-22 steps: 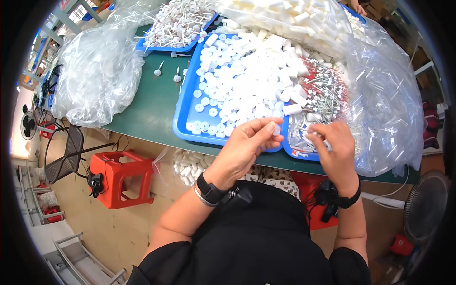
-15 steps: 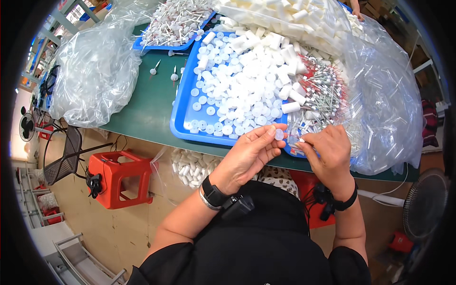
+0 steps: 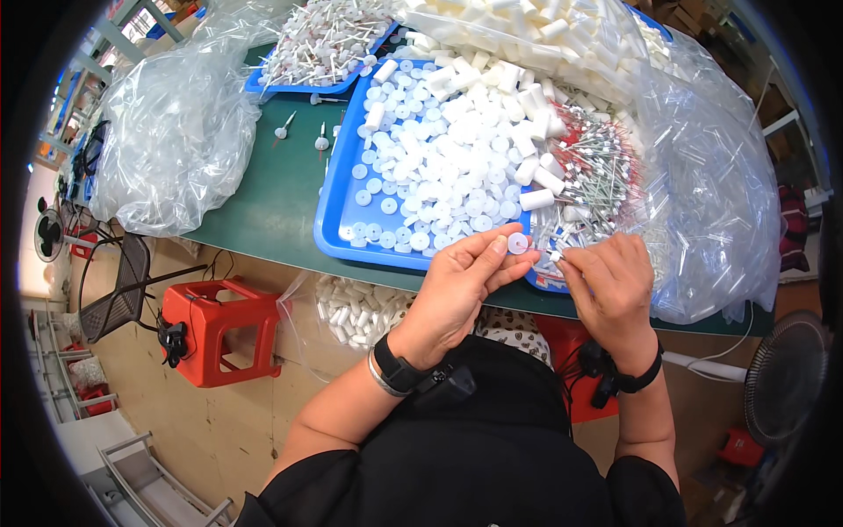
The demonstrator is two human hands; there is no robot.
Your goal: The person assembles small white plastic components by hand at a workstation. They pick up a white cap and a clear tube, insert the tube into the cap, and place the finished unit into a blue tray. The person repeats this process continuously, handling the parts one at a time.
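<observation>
Between the thumb and fingers of my left hand [image 3: 458,285] is a round translucent plastic disc [image 3: 518,243], its flat face turned up with a small mark at its centre. Close on its right, my right hand [image 3: 608,285] pinches a small wired part with a white end [image 3: 555,256]. A thin reddish line shows between disc and white end; I cannot tell whether it passes through the disc. Both hands are over the front edge of a blue tray [image 3: 327,230] of loose discs and white cylinders. Beyond my right hand lies a heap of red-wired parts [image 3: 601,162].
A second blue tray [image 3: 307,88] at the back holds assembled disc-and-stem pieces. Clear plastic bags lie left [image 3: 176,132] and right [image 3: 711,193]; another bag of white cylinders [image 3: 536,35] lies behind. Several finished-looking pieces rest on the green table [image 3: 230,215]. A red stool [image 3: 219,329] stands left.
The disc in my left hand has turned to show its flat face. My right hand's white end shows more clearly beside it. Another person's hand at the top right has left view.
</observation>
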